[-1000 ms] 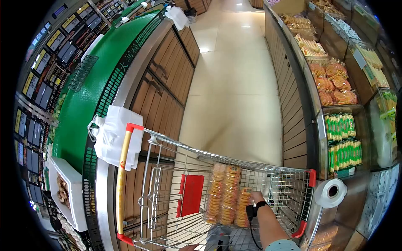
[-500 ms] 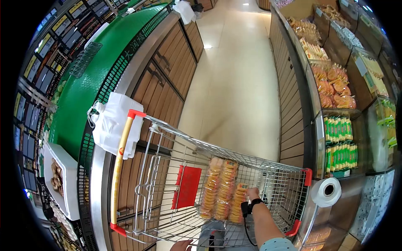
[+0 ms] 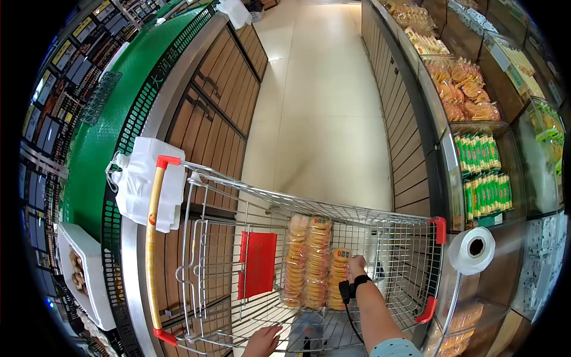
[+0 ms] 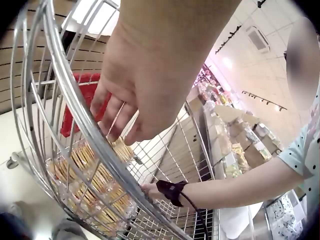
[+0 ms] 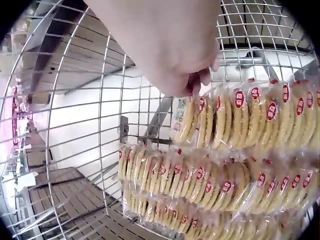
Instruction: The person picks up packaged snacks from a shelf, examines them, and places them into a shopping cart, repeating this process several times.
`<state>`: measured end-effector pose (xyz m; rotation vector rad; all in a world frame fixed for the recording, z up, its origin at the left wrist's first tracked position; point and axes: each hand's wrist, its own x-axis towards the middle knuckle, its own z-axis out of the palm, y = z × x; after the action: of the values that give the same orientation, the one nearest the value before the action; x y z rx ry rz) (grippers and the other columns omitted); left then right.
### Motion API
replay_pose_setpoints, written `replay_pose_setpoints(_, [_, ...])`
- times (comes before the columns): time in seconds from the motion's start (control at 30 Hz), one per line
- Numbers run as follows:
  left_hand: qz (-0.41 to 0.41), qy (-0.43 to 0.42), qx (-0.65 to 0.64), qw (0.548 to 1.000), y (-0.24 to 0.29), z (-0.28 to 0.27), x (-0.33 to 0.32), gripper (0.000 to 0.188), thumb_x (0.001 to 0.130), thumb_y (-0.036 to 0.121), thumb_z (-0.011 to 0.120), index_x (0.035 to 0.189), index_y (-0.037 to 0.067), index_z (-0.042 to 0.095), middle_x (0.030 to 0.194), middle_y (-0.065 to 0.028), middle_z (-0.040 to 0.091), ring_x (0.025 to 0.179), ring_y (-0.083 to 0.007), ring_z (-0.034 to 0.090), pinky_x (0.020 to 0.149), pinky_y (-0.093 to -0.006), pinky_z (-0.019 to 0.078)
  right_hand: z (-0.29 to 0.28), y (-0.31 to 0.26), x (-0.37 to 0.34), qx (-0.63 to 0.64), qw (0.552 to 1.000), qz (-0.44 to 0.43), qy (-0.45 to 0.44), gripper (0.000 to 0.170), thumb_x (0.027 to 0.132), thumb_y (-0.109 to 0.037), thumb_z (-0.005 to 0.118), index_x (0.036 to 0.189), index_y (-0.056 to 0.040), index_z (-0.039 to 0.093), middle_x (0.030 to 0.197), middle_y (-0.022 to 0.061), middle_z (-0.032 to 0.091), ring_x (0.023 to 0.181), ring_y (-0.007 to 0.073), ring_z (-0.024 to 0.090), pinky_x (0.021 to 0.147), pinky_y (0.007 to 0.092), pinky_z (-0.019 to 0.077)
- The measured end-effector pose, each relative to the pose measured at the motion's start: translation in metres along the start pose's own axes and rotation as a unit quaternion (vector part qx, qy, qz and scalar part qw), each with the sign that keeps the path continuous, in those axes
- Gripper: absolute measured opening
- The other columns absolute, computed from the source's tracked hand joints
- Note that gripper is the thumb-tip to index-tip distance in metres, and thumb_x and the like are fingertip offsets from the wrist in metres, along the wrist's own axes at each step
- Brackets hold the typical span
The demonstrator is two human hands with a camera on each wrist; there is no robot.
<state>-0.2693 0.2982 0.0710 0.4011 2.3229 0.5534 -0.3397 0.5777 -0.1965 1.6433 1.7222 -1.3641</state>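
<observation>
My right hand (image 3: 355, 264) is inside the shopping cart (image 3: 389, 215), its curled fingers gripping the end of a long clear pack of round yellow crackers (image 3: 339, 275). In the right wrist view, the fingers (image 5: 204, 76) bend over the pack's top corner, and red oval labels dot the wrappers. Two longer packs of crackers (image 3: 318, 262) lie side by side with it on the cart's wire floor. My left hand (image 3: 263, 342) hovers by the cart's near rim, fingers loosely bent and holding nothing; the left wrist view shows it over the rim bar (image 4: 95, 127).
A white plastic bag (image 3: 148, 184) hangs by the cart handle (image 3: 156, 205) at the left counter. Bins of packaged snacks (image 3: 461, 89) and a roll of plastic bags (image 3: 473, 250) line the right side. The tiled aisle (image 3: 321, 101) runs ahead between wooden cabinets.
My left hand has come further into view at the cart's near rim. The right hand stays at the end of the shorter pack. The head view has shifted slightly.
</observation>
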Motion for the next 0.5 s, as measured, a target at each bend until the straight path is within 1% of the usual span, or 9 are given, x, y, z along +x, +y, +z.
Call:
replay_pose_setpoints(0.03, [-0.002,-0.014,0.004,1.000,0.006,-0.002,0.006,0.032,0.072,0.009,0.047,0.103,0.005,0.045,0.096,-0.0158,0.049,0.087,-0.0311,0.045,0.076,-0.0368,0.0369,0.003,0.006,0.009,0.007,0.999,-0.035,0.037,0.027,0.075,-0.022,0.050,0.059,0.0006,0.050,0.052,0.0124,0.050,0.044,0.0244,0.050,0.041,0.0346,0.0391])
replay_pose_setpoints(0.1, [0.017,-0.013,-0.009,1.000,0.010,-0.003,0.010,0.031,0.072,0.010,0.046,0.103,0.005,0.045,0.096,-0.0159,0.049,0.088,-0.0311,0.045,0.076,-0.0369,0.0367,0.005,0.022,0.026,-0.061,0.981,-0.164,0.088,0.017,0.068,-0.015,0.054,0.064,0.0009,0.053,0.059,0.0160,0.053,0.055,0.0296,0.053,0.051,0.0363,0.0419])
replay_pose_setpoints(0.13, [0.027,-0.012,-0.016,0.999,0.013,-0.004,0.011,0.031,0.072,0.010,0.046,0.103,0.005,0.045,0.096,-0.0160,0.049,0.088,-0.0311,0.045,0.076,-0.0369,0.0366,-0.001,0.022,0.025,-0.115,0.950,-0.248,0.150,0.013,0.064,-0.012,0.054,0.065,0.0011,0.053,0.065,0.0174,0.054,0.063,0.0327,0.052,0.056,0.0372,0.0420])
replay_pose_setpoints(0.17, [0.030,-0.010,-0.018,0.999,0.016,-0.007,0.013,0.032,0.072,0.010,0.046,0.103,0.005,0.045,0.096,-0.0160,0.049,0.088,-0.0311,0.045,0.076,-0.0368,0.0365,-0.007,0.019,0.024,-0.119,0.954,-0.242,0.130,0.011,0.064,-0.012,0.053,0.067,-0.0011,0.054,0.068,0.0156,0.053,0.068,0.0319,0.051,0.061,0.0371,0.0410])
replay_pose_setpoints(0.23, [0.041,-0.001,-0.020,0.999,0.024,-0.020,0.016,0.032,0.072,0.011,0.045,0.104,0.005,0.044,0.097,-0.0161,0.048,0.089,-0.0311,0.044,0.076,-0.0366,0.0363,-0.029,0.009,0.003,-0.125,0.913,-0.370,0.119,0.010,0.066,-0.011,0.051,0.069,-0.0025,0.054,0.069,0.0143,0.051,0.073,0.0305,0.048,0.067,0.0358,0.0392])
replay_pose_setpoints(0.27, [0.032,0.000,-0.022,0.999,0.032,-0.029,0.016,0.034,0.072,0.012,0.046,0.106,0.006,0.044,0.098,-0.0162,0.048,0.090,-0.0305,0.044,0.076,-0.0364,0.0361,-0.039,0.002,-0.008,-0.140,0.887,-0.428,0.102,0.011,0.068,-0.011,0.052,0.065,-0.0008,0.051,0.070,0.0128,0.050,0.071,0.0289,0.047,0.062,0.0348,0.0388])
replay_pose_setpoints(0.4, [0.101,0.064,0.019,0.993,0.038,-0.056,0.021,0.029,0.076,0.018,0.046,0.103,0.006,0.045,0.090,-0.0137,0.052,0.084,-0.0288,0.049,0.071,-0.0346,0.0403,-0.075,-0.032,-0.074,-0.107,0.828,-0.547,-0.053,0.009,0.067,-0.011,0.053,0.069,-0.0026,0.054,0.071,0.0108,0.051,0.071,0.0275,0.047,0.062,0.0341,0.0391])
replay_pose_setpoints(0.43, [0.094,0.086,0.018,0.992,0.044,-0.064,0.022,0.031,0.076,0.020,0.046,0.104,0.006,0.044,0.089,-0.0135,0.052,0.082,-0.0285,0.049,0.069,-0.0342,0.0407,-0.082,-0.043,-0.101,-0.112,0.809,-0.569,-0.091,0.008,0.067,-0.011,0.054,0.070,-0.0032,0.054,0.072,0.0101,0.051,0.071,0.0271,0.048,0.062,0.0339,0.0393])
replay_pose_setpoints(0.5, [0.073,0.130,0.011,0.989,0.055,-0.081,0.015,0.033,0.076,0.022,0.047,0.105,0.007,0.042,0.088,-0.0132,0.051,0.080,-0.0281,0.050,0.066,-0.0335,0.0415,-0.099,-0.071,-0.169,-0.135,0.740,-0.648,-0.117,0.007,0.066,-0.009,0.053,0.071,-0.0038,0.054,0.072,0.0089,0.052,0.070,0.0261,0.049,0.063,0.0337,0.0395])
